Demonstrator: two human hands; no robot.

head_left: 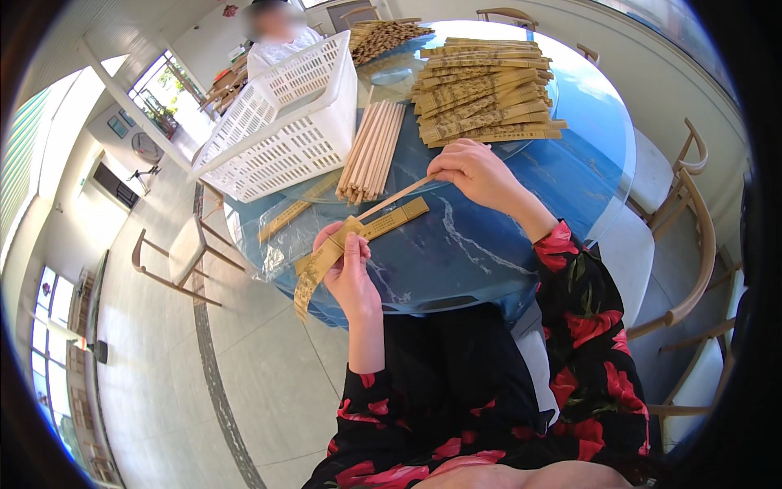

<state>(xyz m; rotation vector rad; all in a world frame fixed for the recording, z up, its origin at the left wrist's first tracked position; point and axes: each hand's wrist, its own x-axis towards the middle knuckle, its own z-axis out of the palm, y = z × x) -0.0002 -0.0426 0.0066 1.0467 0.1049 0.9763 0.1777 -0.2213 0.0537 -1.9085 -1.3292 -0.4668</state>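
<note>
Big bright room w/ pale tiled floor, windows far left, wooden chairs ringed round. I'm at a round blue marbled table w/ a glass turntable on top, edges bending in the lens. Across the table sits another person, white top, partly behind the basket.

White plastic lattice basket, tipped on its side at the table's far left, open mouth facing away from me. Right of centre: a fanned stack of filled paper sleeves, tan w/ darker print, long and flat. More of the same heaped at the far rim. Between basket and stack lies a bundle of bare wooden chopsticks, ends toward me.

Clear plastic sheet spread at the near left edge, one loose tan sleeve lying on it.

Now me: left hand pinches a paper sleeve near its mouth, thumb and fingers closed round it; a few more empty sleeves hang down from that same grip. Right hand, fingertips narrowed tight on the top of a chopstick pair, slanted down-left, tip right at the sleeve's opening. Both hands just over the near table edge.
</note>
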